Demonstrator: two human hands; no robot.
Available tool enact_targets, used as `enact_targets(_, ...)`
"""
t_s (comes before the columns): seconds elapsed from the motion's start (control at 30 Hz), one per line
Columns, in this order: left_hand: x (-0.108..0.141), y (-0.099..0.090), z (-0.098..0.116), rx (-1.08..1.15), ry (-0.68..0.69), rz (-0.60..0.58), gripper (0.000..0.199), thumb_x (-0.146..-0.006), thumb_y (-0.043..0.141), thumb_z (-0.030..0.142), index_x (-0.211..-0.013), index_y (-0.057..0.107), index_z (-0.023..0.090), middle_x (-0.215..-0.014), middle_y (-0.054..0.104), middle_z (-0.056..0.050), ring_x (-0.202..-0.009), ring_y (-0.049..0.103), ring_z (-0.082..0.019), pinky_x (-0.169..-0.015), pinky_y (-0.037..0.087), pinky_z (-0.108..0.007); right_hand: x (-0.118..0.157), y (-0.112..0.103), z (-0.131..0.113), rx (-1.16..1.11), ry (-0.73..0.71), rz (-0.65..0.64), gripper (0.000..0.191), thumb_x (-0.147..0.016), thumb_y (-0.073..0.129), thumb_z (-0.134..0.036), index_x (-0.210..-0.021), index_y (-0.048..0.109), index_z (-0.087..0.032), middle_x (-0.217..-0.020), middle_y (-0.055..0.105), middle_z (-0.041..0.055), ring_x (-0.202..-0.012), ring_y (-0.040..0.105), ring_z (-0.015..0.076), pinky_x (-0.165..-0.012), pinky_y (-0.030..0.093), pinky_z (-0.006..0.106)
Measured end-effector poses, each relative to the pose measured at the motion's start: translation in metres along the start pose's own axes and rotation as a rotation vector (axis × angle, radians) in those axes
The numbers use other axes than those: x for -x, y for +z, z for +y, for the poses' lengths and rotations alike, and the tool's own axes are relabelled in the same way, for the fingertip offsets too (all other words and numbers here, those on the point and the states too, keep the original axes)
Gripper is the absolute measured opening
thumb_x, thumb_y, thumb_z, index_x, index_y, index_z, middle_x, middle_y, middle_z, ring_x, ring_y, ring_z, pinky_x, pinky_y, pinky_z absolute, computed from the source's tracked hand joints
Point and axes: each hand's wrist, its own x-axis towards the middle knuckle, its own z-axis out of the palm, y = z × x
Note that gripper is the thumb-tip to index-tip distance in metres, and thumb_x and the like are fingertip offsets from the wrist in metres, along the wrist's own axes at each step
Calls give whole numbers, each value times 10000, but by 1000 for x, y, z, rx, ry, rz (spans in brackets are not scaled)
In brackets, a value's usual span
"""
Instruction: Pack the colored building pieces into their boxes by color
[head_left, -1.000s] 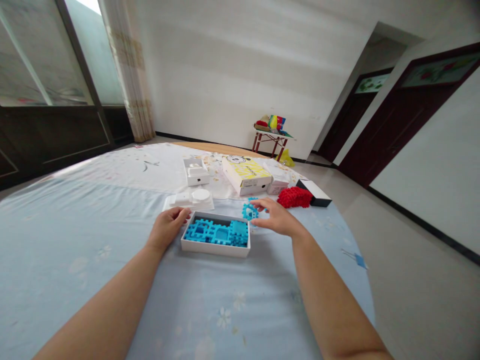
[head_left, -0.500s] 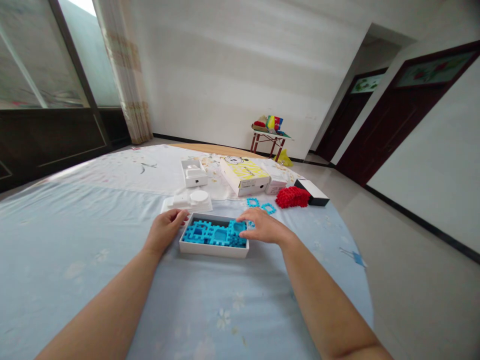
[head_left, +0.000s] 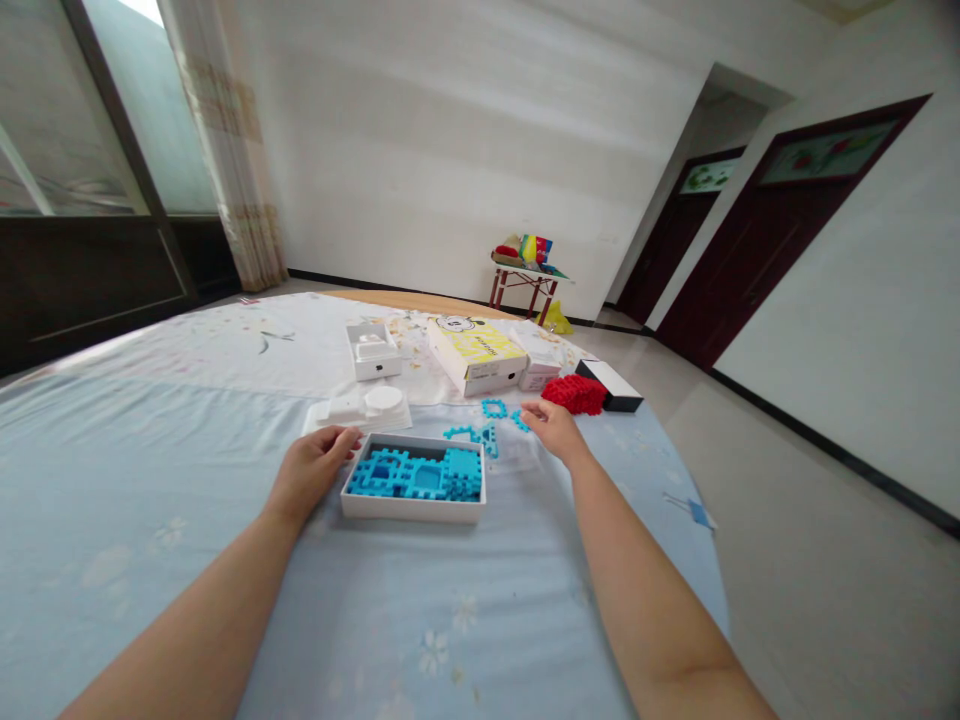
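A white open box (head_left: 414,510) stands in front of me with blue interlocking plastic pieces (head_left: 427,478) heaped inside. My left hand (head_left: 316,466) is at the box's left end, fingers curled against its back corner. Over to the right, my right hand (head_left: 553,428) pinches a blue square frame piece (head_left: 519,421) at its near side; the fingertips cover part of it. Another blue frame (head_left: 494,408) lies just left of that one. Closer to the box's back wall are a blue frame piece (head_left: 461,433) and an upright-looking blue piece (head_left: 490,440).
White lids or trays (head_left: 367,405) lie behind the left hand, with a small white box (head_left: 373,352) beyond. A yellow-and-white box (head_left: 478,357), a pile of red pieces (head_left: 576,394) and a black-and-white box (head_left: 611,386) sit farther back and right. A patterned cloth (head_left: 420,600) covers the table.
My right hand has left the white box's right end and moved right to a loose blue frame. A solid blue square now shows at that end. My left hand stays by the box.
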Motion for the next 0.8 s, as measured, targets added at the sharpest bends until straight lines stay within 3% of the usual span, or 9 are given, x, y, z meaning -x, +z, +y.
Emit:
enact_targets(0.23, 1, 0, 3, 6, -3, 8, 401, -713, 471, 519, -716, 646, 158, -657, 655, -18, -644, 585, -178, -594, 425, -232, 12, 39, -40, 47, -237, -177, 343, -781, 541, -333, -1086, 591, -185, -1078, 628, 73, -1002, 565, 187, -855, 443, 336)
enact_targets(0.33, 1, 0, 3, 7, -6, 3, 399, -715, 472, 516, -725, 650, 159, -658, 657, -16, -646, 585, -176, -595, 422, -229, 11, 51, -50, 127, -287, -179, 316, -800, 513, -301, -1083, 596, -187, -1079, 628, 67, -1023, 544, 188, -900, 404, 341)
enact_targets(0.43, 1, 1, 2, -15, -9, -11, 396, -729, 464, 510, -732, 652, 160, -656, 654, -11, -638, 582, -172, -583, 413, -226, 0, 59, -51, 253, -309, -220, 299, -778, 527, -241, -1060, 614, -194, -1075, 634, 55, -1036, 530, 195, -939, 361, 348)
enact_targets(0.53, 0, 1, 1, -23, 0, -12, 389, -738, 461, 500, -726, 649, 160, -646, 649, -6, -632, 581, -168, -577, 405, -224, -16, 65, -51, 368, -308, -349, 338, -731, 561, -200, -1064, 621, -209, -1096, 629, 46, -1068, 513, 209, -945, 352, 345)
enact_targets(0.7, 2, 1, 0, -13, 5, -3, 390, -742, 455, 490, -715, 648, 152, -626, 640, -9, -635, 583, -170, -586, 404, -229, -41, 73, -51, 425, -268, -640, 465, -616, 653, -178, -1072, 623, -264, -1089, 637, 9, -1012, 560, 224, -858, 415, 297)
enact_targets(0.8, 2, 1, 0, 12, 5, 1, 391, -737, 459, 490, -725, 649, 148, -638, 645, -13, -642, 588, -172, -595, 411, -235, -47, 78, -50, 439, -227, -687, 480, -567, 689, -202, -1039, 641, -277, -1052, 651, 5, -970, 578, 242, -810, 433, 297)
